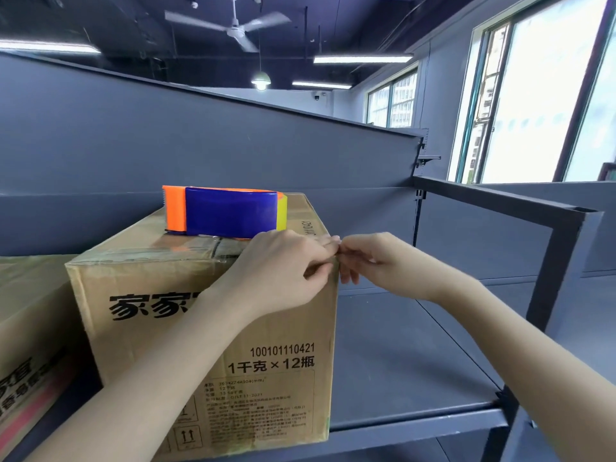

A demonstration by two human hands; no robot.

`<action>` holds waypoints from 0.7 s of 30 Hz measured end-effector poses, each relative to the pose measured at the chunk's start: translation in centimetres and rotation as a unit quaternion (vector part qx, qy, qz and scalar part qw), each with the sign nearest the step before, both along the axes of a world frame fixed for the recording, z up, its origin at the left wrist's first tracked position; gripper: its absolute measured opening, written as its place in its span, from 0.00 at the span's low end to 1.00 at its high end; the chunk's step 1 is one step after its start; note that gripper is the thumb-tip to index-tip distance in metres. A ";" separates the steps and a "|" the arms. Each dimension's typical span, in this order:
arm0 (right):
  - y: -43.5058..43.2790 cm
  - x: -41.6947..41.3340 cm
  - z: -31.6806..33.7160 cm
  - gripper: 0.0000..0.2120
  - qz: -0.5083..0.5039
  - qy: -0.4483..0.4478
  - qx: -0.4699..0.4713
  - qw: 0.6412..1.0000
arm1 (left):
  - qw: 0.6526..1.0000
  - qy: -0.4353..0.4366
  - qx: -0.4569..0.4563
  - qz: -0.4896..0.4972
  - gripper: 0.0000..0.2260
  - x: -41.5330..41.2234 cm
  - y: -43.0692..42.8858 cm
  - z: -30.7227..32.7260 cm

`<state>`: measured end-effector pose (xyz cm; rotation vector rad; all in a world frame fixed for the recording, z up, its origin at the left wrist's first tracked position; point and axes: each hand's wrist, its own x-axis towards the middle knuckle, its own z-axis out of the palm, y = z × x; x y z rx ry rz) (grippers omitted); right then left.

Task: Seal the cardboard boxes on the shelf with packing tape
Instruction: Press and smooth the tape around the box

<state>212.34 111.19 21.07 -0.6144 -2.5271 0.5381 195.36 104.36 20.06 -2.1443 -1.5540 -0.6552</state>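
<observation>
A brown cardboard box [160, 295] with black print stands on the grey shelf [406, 355]. Clear tape runs along its top front edge. A blue and orange tape dispenser [226, 213] with a yellow roll lies on the box top. My left hand [283, 268] lies over the box's top right front corner, thumb on the front face and fingers curled at the corner edge. My right hand [370, 261] meets it from the right, fingertips pinching at that same corner. Whatever is pinched is hidden between the fingers.
A second cardboard box [30, 321] stands at the left, partly out of frame. The shelf's back panel [200, 145] rises behind the boxes. A dark metal frame post [546, 278] bounds the shelf on the right. Windows fill the far right.
</observation>
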 end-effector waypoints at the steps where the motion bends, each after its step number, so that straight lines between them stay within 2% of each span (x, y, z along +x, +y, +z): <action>1: -0.2 -0.1 -0.4 0.18 -0.003 0.016 0.003 1.000 | 1.000 -0.008 0.000 -0.001 0.18 0.1 0.0 0.0; 4: -0.7 -0.3 -1.1 0.20 -0.018 0.056 0.023 0.998 | 1.000 -0.023 -0.011 -0.013 0.15 0.0 0.3 0.0; 7: -1.0 -0.2 -1.1 0.19 -0.034 0.055 0.040 0.997 | 0.999 -0.034 -0.010 -0.014 0.13 -0.1 0.5 0.1; 10: -1.1 -0.2 -1.9 0.14 -0.107 0.024 0.135 0.985 | 0.999 -0.050 0.010 -0.012 0.14 0.4 0.2 -0.1; 13: -1.3 -0.8 -2.8 0.08 -0.168 0.130 0.184 0.960 | 0.999 -0.020 0.034 0.002 0.16 0.7 -0.3 -0.3; 16: -1.3 -1.6 -3.0 0.12 -0.140 0.170 0.200 0.955 | 0.997 -0.031 0.072 0.016 0.18 -0.1 -1.7 -0.6; 19: -1.1 -2.9 -2.6 0.18 -0.046 0.120 0.231 0.964 | 0.988 -0.033 0.136 0.062 0.21 -2.2 -3.7 -0.5; 21: -1.0 -4.0 -2.5 0.18 0.002 0.095 0.268 0.959 | 0.986 -0.014 0.146 0.081 0.18 -3.8 -4.3 -0.7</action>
